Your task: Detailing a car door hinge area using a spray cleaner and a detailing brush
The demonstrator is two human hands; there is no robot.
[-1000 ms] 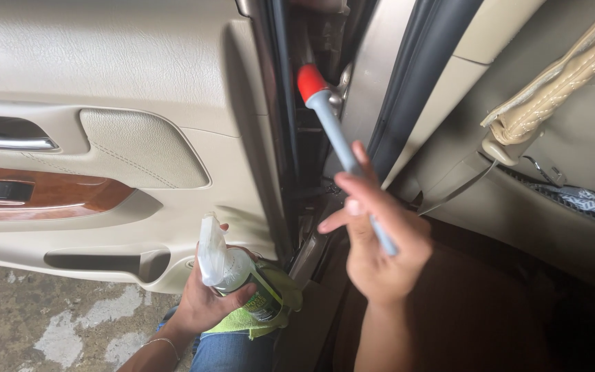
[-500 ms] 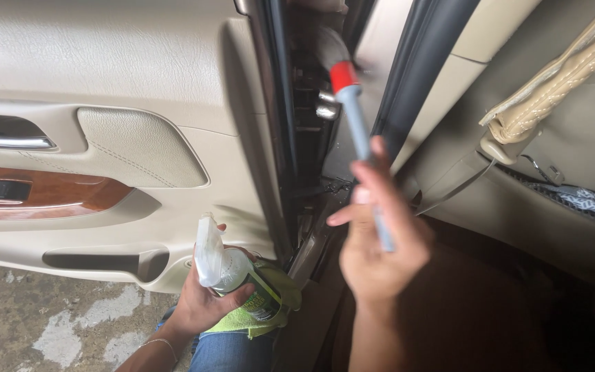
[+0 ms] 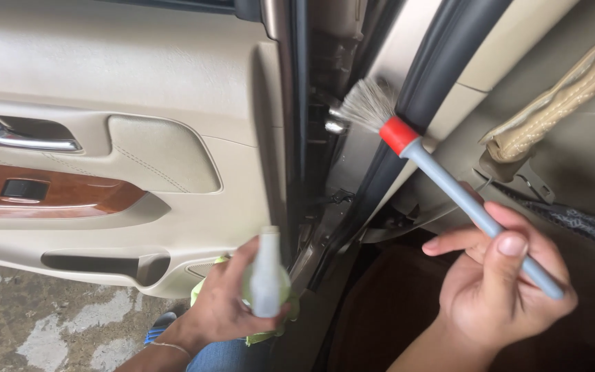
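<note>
The brush [image 3: 442, 172] is gripped in the right hand [image 3: 504, 289], the spray bottle [image 3: 266, 275] in the left hand [image 3: 232, 303]; the bristles are best dabbed softly into the door hinge gap [image 3: 325, 131].

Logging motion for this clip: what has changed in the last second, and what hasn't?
The right hand has swung the detailing brush so its bristles now meet the metal fittings in the door jamb, where before the brush pointed straight up into the gap. The left hand has lifted slightly and tilted the spray bottle more upright. Both grips are unchanged, the green cloth is still under the bottle, and the door panel has not moved.
</note>
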